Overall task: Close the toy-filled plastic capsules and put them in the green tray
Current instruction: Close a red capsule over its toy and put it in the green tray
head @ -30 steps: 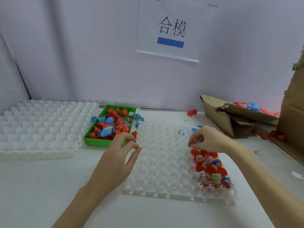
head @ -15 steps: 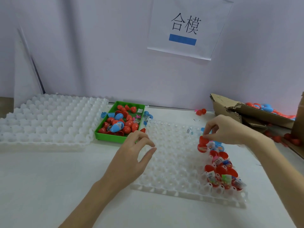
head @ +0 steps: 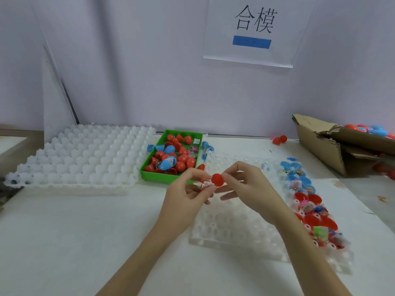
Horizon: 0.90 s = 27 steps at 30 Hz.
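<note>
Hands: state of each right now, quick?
Left hand: pinching the red capsule, a wrapped toy at its fingers.
Right hand: pinching the same capsule.

Bare white tabletop (head: 74, 242) lies open at the near left, a wide way in toward the green plastic tray (head: 159, 176), whose near wall stands low. A large white dimpled plastic holder (head: 85, 159) touches the tray's left side; a second white dimpled holder (head: 235, 227) crowds its right. A torn brown cardboard box (head: 324, 146) blocks the far right.
</note>
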Tool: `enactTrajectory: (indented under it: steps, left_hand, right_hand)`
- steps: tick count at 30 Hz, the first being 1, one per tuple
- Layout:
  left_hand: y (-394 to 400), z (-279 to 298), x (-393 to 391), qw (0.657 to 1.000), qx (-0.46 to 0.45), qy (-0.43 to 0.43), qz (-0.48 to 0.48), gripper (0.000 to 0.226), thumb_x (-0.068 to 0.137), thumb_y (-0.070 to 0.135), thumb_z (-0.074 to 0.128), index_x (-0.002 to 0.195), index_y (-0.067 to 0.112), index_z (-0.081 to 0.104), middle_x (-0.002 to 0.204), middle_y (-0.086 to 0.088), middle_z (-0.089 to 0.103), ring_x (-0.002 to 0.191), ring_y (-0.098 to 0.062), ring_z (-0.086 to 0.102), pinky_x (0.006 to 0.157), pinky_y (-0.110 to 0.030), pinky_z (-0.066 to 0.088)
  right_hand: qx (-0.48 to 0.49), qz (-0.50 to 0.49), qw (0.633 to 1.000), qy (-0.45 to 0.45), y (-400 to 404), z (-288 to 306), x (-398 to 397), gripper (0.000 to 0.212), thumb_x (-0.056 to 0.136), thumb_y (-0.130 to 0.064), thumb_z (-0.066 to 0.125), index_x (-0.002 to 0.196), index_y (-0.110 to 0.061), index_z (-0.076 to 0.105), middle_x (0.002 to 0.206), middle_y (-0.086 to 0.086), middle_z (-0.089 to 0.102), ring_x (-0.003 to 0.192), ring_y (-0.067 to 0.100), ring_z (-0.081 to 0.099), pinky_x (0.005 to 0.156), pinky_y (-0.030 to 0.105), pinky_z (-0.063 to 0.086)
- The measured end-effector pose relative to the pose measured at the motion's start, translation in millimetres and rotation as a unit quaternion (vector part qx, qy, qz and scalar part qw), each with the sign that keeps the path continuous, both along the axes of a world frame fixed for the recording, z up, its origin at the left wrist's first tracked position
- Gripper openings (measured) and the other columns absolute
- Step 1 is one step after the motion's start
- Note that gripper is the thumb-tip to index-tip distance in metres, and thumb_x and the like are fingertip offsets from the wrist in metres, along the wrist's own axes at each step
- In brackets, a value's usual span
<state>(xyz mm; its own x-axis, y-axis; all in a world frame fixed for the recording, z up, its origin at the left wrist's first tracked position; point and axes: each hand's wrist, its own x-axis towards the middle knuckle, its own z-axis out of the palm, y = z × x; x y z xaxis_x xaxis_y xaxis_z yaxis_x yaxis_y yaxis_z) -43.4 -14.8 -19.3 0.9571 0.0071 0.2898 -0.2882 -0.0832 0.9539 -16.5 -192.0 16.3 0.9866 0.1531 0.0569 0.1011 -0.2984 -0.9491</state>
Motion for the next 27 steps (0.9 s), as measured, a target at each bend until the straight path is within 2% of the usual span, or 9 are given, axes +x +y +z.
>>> enactTrajectory:
  steps: [3, 8, 11, 15, 17, 20, 24, 27]
  left_hand:
    - [8.4, 4.7, 1.0, 0.999, -0.028, 0.030, 0.021, 0.033, 0.082, 0.007, 0.087, 0.104, 0.008, 0.062, 0.097, -0.005, 0.073, 0.075, -0.025, 0.078, 0.060, -0.026, 0.059]
    - [13.2, 9.4, 1.4, 0.998, -0.023, 0.054, 0.016, 0.028, 0.079, 0.021, 0.089, 0.094, 0.006, 0.071, 0.085, -0.006, 0.077, 0.071, -0.027, 0.079, 0.055, -0.029, 0.061]
    - [18.0, 12.7, 0.9, 0.998, -0.033, 0.051, 0.028, 0.027, 0.074, 0.025, 0.090, 0.092, 0.008, 0.080, 0.082, -0.007, 0.079, 0.071, -0.027, 0.079, 0.061, -0.028, 0.063]
    - [19.9, 13.0, 0.5, 0.998, -0.032, 0.038, 0.038, 0.022, 0.072, 0.024, 0.089, 0.092, 0.015, 0.083, 0.083, -0.002, 0.080, 0.074, -0.022, 0.080, 0.070, -0.023, 0.063]
    - [18.5, 12.0, -0.1, 0.998, -0.012, 0.035, 0.041, 0.024, 0.072, 0.025, 0.089, 0.094, 0.018, 0.084, 0.085, 0.002, 0.081, 0.075, -0.019, 0.080, 0.074, -0.026, 0.064]
    - [19.6, 12.4, -2.1, 0.998, 0.050, 0.011, 0.026, 0.031, 0.072, 0.031, 0.087, 0.101, 0.020, 0.084, 0.087, 0.007, 0.081, 0.076, -0.015, 0.079, 0.079, -0.029, 0.064]
    - [20.3, 11.2, -0.6, 0.996, 0.091, -0.014, -0.002, 0.024, 0.087, 0.015, 0.081, 0.111, 0.013, 0.081, 0.096, 0.005, 0.080, 0.086, -0.014, 0.077, 0.084, -0.026, 0.062]
    - [16.8, 9.0, 0.7, 0.997, 0.078, -0.013, 0.005, 0.023, 0.096, 0.000, 0.070, 0.115, 0.008, 0.079, 0.101, -0.001, 0.079, 0.086, -0.014, 0.077, 0.080, -0.023, 0.061]
  right_hand:
    - [0.067, -0.023, 0.995, -0.066, 11.4, -2.3, -9.2, 0.007, 0.099, -0.007, 0.062, 0.094, -0.006, 0.067, 0.088, 0.003, 0.077, 0.081, 0.019, 0.077, 0.066, 0.027, 0.062]
    - [0.059, 0.013, 0.993, -0.097, 15.8, -2.7, -14.5, 0.012, 0.094, -0.011, 0.072, 0.103, -0.017, 0.075, 0.093, -0.007, 0.077, 0.083, 0.011, 0.075, 0.071, 0.020, 0.058]
    - [0.035, 0.022, 0.993, -0.108, 17.8, -6.8, -16.3, 0.014, 0.097, -0.010, 0.067, 0.105, -0.016, 0.078, 0.094, -0.006, 0.078, 0.086, 0.012, 0.075, 0.075, 0.022, 0.059]
    - [0.102, -0.057, 0.987, -0.112, 26.7, -15.0, -19.5, 0.015, 0.099, -0.010, 0.064, 0.104, -0.011, 0.078, 0.092, -0.001, 0.078, 0.085, 0.017, 0.076, 0.076, 0.027, 0.062]
    - [0.136, -0.081, 0.982, -0.104, 30.4, -18.4, -21.0, 0.014, 0.099, -0.012, 0.064, 0.103, -0.012, 0.078, 0.091, -0.001, 0.079, 0.086, 0.017, 0.076, 0.077, 0.025, 0.061]
    - [0.125, -0.080, 0.984, -0.099, 32.4, -21.4, -22.2, 0.013, 0.098, -0.014, 0.067, 0.102, -0.017, 0.078, 0.092, -0.005, 0.078, 0.089, 0.013, 0.076, 0.079, 0.021, 0.060]
    - [0.124, -0.084, 0.983, -0.103, 29.3, -21.5, -20.0, 0.015, 0.098, -0.010, 0.065, 0.101, -0.015, 0.079, 0.091, -0.003, 0.078, 0.089, 0.014, 0.075, 0.079, 0.023, 0.060]
    - [0.140, -0.084, 0.982, -0.095, 25.6, -21.0, -18.3, 0.017, 0.099, -0.008, 0.063, 0.100, -0.015, 0.078, 0.092, -0.001, 0.078, 0.089, 0.016, 0.075, 0.080, 0.025, 0.061]
